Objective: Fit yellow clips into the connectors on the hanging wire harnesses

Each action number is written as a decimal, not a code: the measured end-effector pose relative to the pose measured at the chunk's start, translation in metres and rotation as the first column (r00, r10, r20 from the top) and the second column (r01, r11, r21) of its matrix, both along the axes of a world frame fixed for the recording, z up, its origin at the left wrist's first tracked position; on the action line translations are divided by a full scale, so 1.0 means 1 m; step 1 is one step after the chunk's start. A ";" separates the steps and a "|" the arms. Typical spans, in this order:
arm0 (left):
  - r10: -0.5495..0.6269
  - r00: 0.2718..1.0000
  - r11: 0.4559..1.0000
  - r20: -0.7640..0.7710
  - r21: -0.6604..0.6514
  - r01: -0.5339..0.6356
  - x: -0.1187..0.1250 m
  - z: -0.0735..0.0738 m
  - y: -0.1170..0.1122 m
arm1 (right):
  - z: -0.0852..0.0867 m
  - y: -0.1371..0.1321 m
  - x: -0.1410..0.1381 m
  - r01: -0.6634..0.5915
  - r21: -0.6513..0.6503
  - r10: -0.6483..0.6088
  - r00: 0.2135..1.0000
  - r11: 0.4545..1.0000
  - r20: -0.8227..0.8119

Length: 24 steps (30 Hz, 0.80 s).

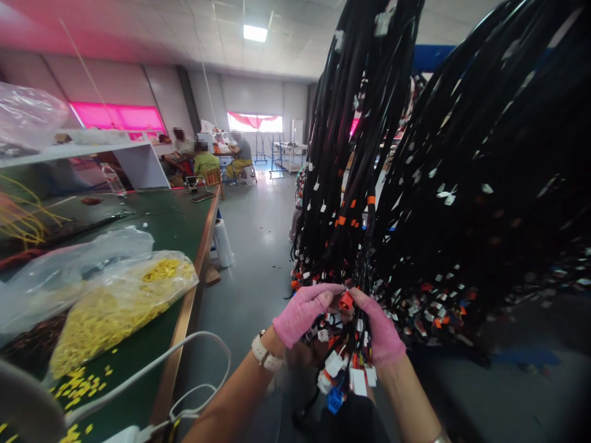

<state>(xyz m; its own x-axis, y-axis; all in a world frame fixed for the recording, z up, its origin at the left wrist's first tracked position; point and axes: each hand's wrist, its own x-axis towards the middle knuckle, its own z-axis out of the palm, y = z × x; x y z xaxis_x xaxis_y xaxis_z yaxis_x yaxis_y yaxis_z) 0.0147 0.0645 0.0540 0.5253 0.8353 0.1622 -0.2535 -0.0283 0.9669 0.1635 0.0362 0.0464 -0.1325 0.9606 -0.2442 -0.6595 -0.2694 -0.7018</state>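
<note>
Both hands wear pink gloves with bare fingertips and meet in front of a hanging bundle of black wire harnesses [355, 154]. Between them is a small red connector [345, 301]. My left hand [305, 312] is closed, thumb and fingers pinching the connector from the left. From the other side my right hand [379, 329] is closed too, its fingertips at the connector's wires. Exactly what the right fingers grip is partly hidden. Below the hands dangle loose harness ends with white connectors [334, 364] and a blue connector [335, 400].
A second mass of harnesses [471, 184] hangs at the right. On the green table [184, 215] at left lie a bag of small yellow parts [111, 314], scattered yellow pieces and a white cable [152, 372]. Several people sit at the far tables. A plastic-wrapped roll [223, 243] stands by the table.
</note>
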 end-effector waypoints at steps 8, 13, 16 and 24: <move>0.196 0.979 0.980 -0.057 0.044 -0.194 0.013 0.000 0.001 | -0.001 0.001 0.001 -0.018 -0.043 0.017 1.000 0.999 -0.009; 0.349 0.930 0.934 -0.112 -0.035 -0.355 0.007 -0.010 0.009 | -0.003 0.000 0.007 -0.089 -0.041 0.088 0.996 0.995 -0.026; 0.295 0.939 0.950 -0.174 -0.048 -0.308 0.005 -0.013 0.004 | -0.002 -0.002 0.009 -0.067 0.065 0.064 0.997 0.996 0.051; 0.063 0.954 0.998 -0.292 0.040 -0.054 -0.001 -0.032 -0.019 | -0.006 -0.003 0.029 -0.062 0.415 -0.141 0.887 0.908 0.439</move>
<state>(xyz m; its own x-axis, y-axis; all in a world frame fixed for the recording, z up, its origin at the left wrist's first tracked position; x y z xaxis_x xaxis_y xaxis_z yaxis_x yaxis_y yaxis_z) 0.0137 0.0456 0.0218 0.5042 0.8628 0.0352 0.0442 -0.0665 0.9968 0.1929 0.0332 0.0401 -0.0650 0.9871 0.1464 -0.2475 0.1262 -0.9606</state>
